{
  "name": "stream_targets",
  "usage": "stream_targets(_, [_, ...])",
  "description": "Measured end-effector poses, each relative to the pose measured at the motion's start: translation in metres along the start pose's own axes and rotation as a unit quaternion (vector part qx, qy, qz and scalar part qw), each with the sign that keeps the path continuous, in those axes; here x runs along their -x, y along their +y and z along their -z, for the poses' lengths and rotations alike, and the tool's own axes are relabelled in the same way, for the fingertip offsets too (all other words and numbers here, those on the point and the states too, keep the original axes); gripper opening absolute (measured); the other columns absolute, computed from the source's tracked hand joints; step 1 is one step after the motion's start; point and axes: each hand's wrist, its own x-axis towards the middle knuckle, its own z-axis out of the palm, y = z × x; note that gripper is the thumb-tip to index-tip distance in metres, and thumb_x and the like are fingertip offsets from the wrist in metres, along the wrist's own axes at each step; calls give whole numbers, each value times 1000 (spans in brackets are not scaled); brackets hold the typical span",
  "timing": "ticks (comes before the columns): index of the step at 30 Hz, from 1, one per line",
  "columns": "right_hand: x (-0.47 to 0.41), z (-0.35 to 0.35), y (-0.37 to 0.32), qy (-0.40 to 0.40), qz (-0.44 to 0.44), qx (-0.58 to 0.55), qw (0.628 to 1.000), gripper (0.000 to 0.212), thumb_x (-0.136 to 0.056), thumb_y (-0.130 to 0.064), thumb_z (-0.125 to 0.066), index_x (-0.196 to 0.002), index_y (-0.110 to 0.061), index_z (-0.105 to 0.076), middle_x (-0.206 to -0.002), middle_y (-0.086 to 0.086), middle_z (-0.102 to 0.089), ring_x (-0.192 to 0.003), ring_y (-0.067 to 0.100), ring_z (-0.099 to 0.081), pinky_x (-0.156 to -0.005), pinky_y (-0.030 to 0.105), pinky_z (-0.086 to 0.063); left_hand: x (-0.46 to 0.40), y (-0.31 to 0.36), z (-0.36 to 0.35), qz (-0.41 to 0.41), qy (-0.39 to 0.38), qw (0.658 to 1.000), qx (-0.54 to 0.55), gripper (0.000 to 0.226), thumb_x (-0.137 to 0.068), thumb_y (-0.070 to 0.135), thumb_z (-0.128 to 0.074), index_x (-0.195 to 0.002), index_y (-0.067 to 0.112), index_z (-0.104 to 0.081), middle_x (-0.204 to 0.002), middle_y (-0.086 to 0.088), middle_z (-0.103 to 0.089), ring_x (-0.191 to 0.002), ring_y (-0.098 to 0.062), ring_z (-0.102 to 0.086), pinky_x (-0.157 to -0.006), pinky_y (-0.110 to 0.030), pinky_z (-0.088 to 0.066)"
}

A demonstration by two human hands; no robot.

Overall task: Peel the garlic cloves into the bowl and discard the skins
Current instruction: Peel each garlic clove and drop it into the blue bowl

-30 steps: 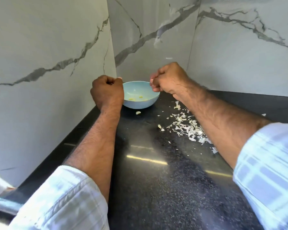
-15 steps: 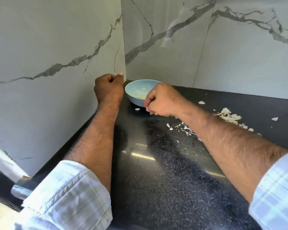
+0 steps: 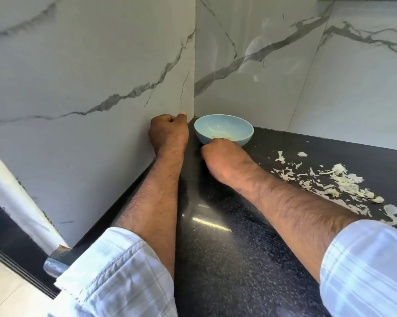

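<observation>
Right hand (image 3: 218, 154) curled at near rim of bowl (image 3: 223, 129), grip contents hidden; left hand (image 3: 169, 131) fisted, contents unseen. Next, likely: gather skins (image 3: 334, 181) off table (image 3: 227, 248).

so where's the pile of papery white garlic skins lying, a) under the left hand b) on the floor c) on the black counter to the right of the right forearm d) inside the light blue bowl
c, the papery white garlic skins lie scattered on the black speckled counter to the right of the right forearm, while the light blue bowl holds only a few yellowish bits.
</observation>
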Motion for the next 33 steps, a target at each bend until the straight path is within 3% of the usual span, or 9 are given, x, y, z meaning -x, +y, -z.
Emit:
stream_targets(6, [13, 8, 11, -6, 12, -24, 1000, 20, -92, -10, -65, -108, -18, -74, -104, 10, -72, -98, 32, -70, -83, 37, -59, 3, 4, -5, 1, -17, 1000, 11, 27, -90, 29, -74, -80, 4, -77, -79, -11, -77, -60, -18, -62, -64, -34, -61])
stream_targets(11, [-2, 25, 61, 144, -114, -168, 969, 22, -88, -14, -64, -100, -26, -79, -106, 4, -75, -94, 28, -69, -83, 36, -60, 13, 3, -16, -43, -59, 997, 13, 29, -95, 33, -75, -81, 8, -77, -77, -8, -75, -68, -17, -66, -66, -33, -56])
stream_targets(15, [-33, 27, 85, 87, -171, -154, 969, 19, -89, -12, -72, -102, -26, -78, -109, 5, -68, -90, 26, -68, -80, 40, -63, 28, 3, -28, -120, -136, 983, -29, 29, -97, 36, -74, -77, 16, -75, -75, -1, -74, -76, -16, -69, -71, -30, -56])
stream_targets(17, [-37, 25, 93, 92, -182, -187, 961, 13, -89, -16, -77, -93, -27, -77, -105, 1, -70, -88, 22, -68, -79, 38, -63, 28, 1, -31, -141, -147, 978, -42, 30, -97, 38, -73, -76, 17, -75, -74, 0, -74, -77, -18, -71, -73, -30, -56])
stream_targets(19, [-31, 25, 104, 112, -181, -261, 942, 16, -88, -16, -80, -83, -30, -76, -95, -7, -73, -85, 14, -69, -79, 33, -62, 26, -1, -33, -144, -149, 977, -45, 28, -98, 37, -72, -77, 18, -76, -73, 2, -75, -78, -19, -73, -75, -31, -58])
stream_targets(24, [8, 39, 130, 121, -185, -367, 904, 20, -89, -3, -75, -91, -23, -80, -87, -9, -77, -86, 9, -75, -87, 32, -64, 40, 5, -34, -140, -161, 976, -32, 11, -100, 17, -70, -98, 19, -81, -83, 3, -79, -81, -2, -73, -78, -17, -52])
stream_targets(26, [30, 48, 143, 129, -192, -376, 898, 20, -89, -4, -76, -90, -23, -80, -86, -10, -78, -84, 7, -75, -88, 31, -63, 47, 8, -32, -130, -168, 977, -20, 12, -97, 14, -73, -96, 22, -82, -88, 4, -80, -85, -4, -73, -79, -20, -57])
stream_targets(29, [74, 61, 167, 139, -198, -363, 900, 14, -88, -9, -81, -92, -23, -80, -85, -16, -74, -81, 0, -71, -82, 21, -58, 68, 16, -30, -120, -201, 972, 8, 15, -91, 11, -79, -90, 26, -81, -92, 0, -79, -77, -16, -73, -60, -27, -55])
stream_targets(33, [130, 65, 204, 96, -194, -339, 916, 9, -86, -19, -85, -92, -25, -81, -89, -19, -73, -84, -6, -66, -73, 12, -43, 112, 35, -46, -186, -278, 942, -21, 7, -89, 14, -80, -88, 20, -78, -72, -3, -72, -56, -12, -65, -53, -22, -50])
